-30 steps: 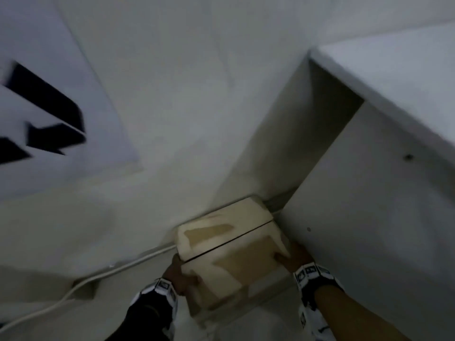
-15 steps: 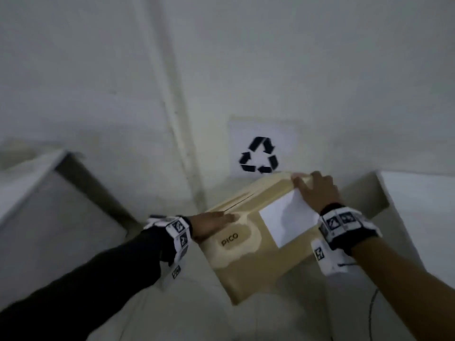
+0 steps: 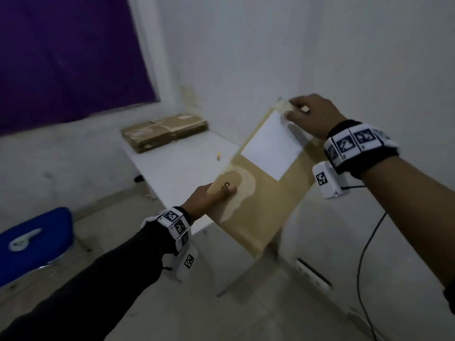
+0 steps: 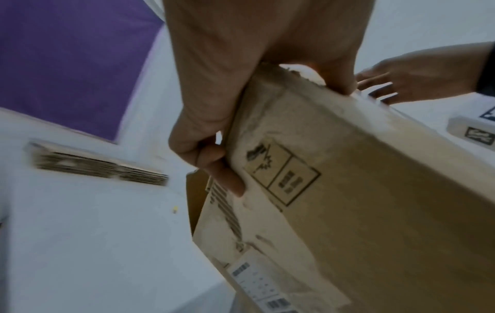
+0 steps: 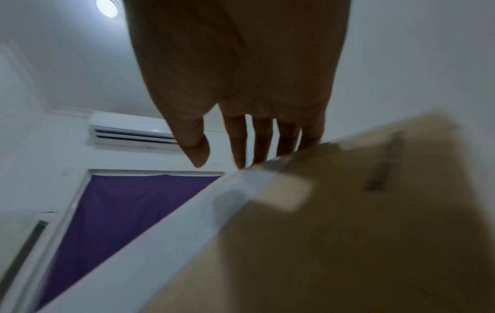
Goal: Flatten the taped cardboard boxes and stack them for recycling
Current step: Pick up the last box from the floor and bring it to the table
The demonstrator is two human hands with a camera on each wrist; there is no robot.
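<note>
Aloft over the bench (image 3: 172, 168), the box (image 3: 266, 193) is gripped by left hand (image 3: 209, 195) and right hand (image 3: 312, 114) at opposite corners; lowering it level should ease flattening.

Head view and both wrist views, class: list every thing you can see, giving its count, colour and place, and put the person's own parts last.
cardboard box: one, brown with a white label, held up in the air over the near end of the table
stack of flattened cardboard: one stack, brown, far end of the table by the wall
table: one, white, against the wall
curtain: one, purple, over the window at left
chair: one, blue, on the floor at left, a whitish item on its seat
cable: one, black, hanging at right
air conditioner: one, white, high on the wall
left hand: grips the box's near corner
right hand: holds the box's far top edge
</note>
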